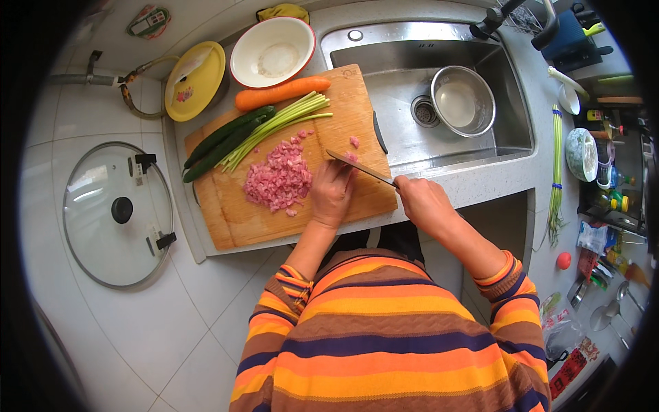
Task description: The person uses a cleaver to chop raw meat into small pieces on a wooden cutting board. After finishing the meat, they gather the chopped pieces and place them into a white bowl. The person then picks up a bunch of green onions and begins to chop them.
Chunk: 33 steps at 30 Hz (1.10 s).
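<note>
My right hand grips the handle of a kitchen knife, its blade pointing left across the wooden cutting board. My left hand is bunched on the board just below the blade. Its fingertips are at a small piece of raw meat, partly hidden by the blade and fingers. Left of that hand lies a heap of diced raw meat. Two cucumbers, cut green stalks and a carrot lie along the board's far side.
A steel sink adjoins the board on the right and holds a metal bowl. Behind the board stand a white enamel basin and a yellow lid. A glass pot lid hangs at left. Bundled green stalks lie far right.
</note>
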{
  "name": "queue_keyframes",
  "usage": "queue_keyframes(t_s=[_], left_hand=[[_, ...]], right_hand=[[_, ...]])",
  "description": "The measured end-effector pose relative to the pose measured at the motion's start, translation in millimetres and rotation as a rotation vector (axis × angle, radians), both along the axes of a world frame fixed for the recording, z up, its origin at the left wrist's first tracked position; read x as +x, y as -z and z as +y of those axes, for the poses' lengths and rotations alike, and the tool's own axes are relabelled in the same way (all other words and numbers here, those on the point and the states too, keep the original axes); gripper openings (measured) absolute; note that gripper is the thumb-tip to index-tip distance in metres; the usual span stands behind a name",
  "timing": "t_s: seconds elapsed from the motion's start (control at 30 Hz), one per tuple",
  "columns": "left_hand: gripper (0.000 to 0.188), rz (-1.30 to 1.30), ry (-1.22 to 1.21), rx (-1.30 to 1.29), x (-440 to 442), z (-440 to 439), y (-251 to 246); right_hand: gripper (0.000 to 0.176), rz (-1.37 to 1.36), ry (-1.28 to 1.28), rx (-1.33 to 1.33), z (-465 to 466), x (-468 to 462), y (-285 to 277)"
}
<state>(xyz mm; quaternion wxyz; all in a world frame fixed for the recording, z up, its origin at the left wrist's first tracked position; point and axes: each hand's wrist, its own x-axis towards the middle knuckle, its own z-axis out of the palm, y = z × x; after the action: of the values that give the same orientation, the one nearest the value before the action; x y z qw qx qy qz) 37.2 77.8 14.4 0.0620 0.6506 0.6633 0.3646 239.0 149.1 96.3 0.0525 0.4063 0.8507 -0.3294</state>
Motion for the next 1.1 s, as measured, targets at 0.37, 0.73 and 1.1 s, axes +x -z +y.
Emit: queue_keyframes(t_s=[0.37,0.73,1.1], left_hand=[[0.034,0.054,-0.016,0.032,2.9,-0.1,5.8],[0.016,-0.115,-0.098,-0.043,0.5,-10.7,-7.5],[0.026,-0.023,0.001,-0.016,1.2,-18.8,-3.0]], right_hand=[[0.007,-0.072,-0.039,0.007,4.4,-14.3,8.6],[0.011,0.181,0.169,-0.082,15.9,-19.4,14.4],[0.004,-0.010,-0.001,-0.028,-14.4,5.3,4.1]])
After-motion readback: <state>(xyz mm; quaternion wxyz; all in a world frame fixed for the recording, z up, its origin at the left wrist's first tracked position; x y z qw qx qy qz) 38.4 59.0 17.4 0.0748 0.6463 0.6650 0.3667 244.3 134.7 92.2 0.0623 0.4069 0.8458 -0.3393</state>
